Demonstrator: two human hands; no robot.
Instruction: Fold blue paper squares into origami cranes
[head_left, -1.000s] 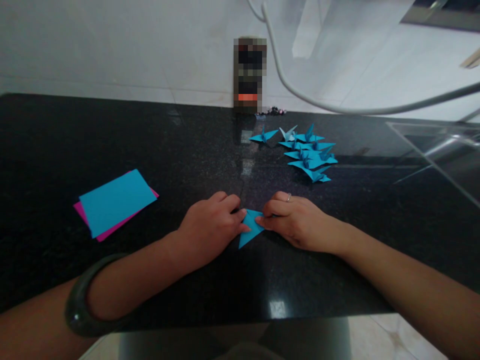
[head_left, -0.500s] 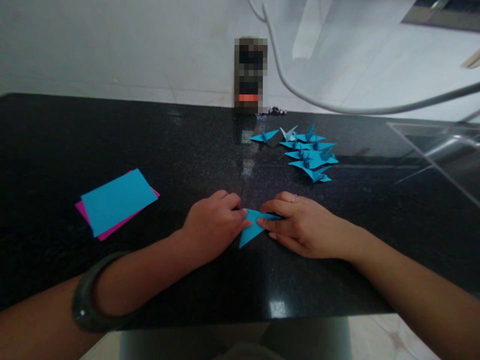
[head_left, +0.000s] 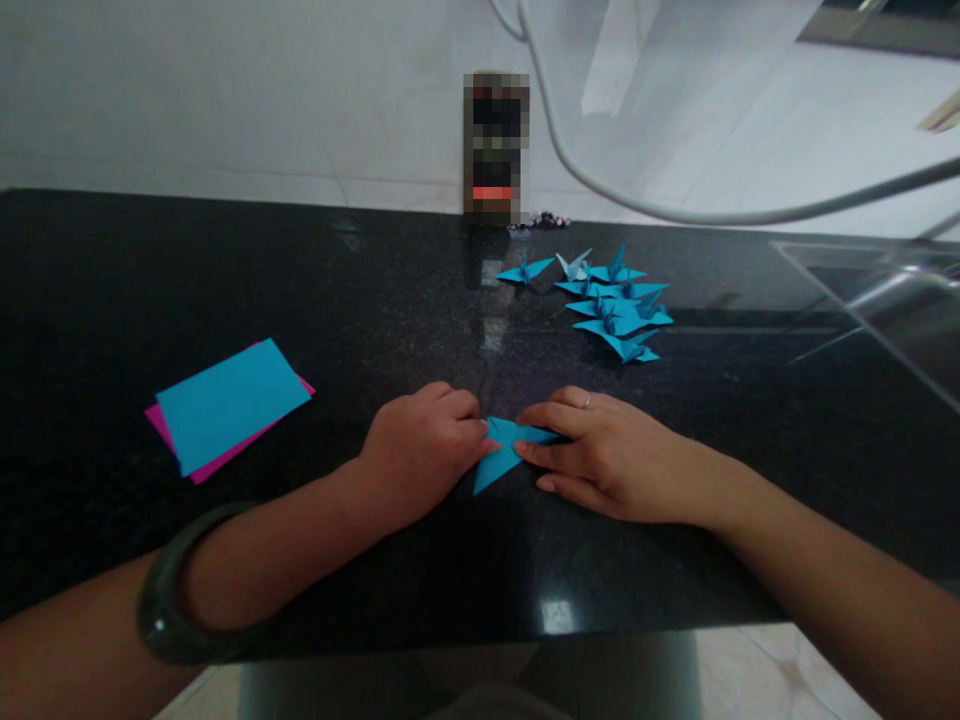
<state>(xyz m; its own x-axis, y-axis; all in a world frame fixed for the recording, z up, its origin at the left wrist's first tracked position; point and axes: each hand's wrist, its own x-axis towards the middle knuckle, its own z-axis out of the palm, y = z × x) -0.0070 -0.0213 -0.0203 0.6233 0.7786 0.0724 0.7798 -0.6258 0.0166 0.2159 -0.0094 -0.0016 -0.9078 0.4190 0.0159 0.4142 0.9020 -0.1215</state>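
A small blue paper folded into a triangle (head_left: pixel 496 463) lies on the dark countertop between my hands, one point toward me. My left hand (head_left: pixel 424 445) is closed, with curled fingers and thumb pinching the paper's left corner. From the other side, my right hand (head_left: pixel 607 455) rests with its fingers spread. Two of its fingers touch the paper's upper right part, and its thumb sits apart on the counter. Behind my hands stands a cluster of several folded blue paper cranes (head_left: pixel 619 318). A paler crane (head_left: pixel 574 266) is among them, and another blue crane (head_left: pixel 526 270) sits slightly left.
Blue sheets (head_left: pixel 236 405) lie over pink paper (head_left: pixel 206 470) at the left on the black speckled countertop (head_left: pixel 360 310). A blurred-out upright object (head_left: pixel 495 150) leans by the wall. A grey cable (head_left: pixel 675 214) hangs at upper right, near a clear panel (head_left: pixel 862 320).
Both hands and the folded paper stay nearly in place. My right thumb and fingers look slightly farther apart. The whole view has shifted a little.
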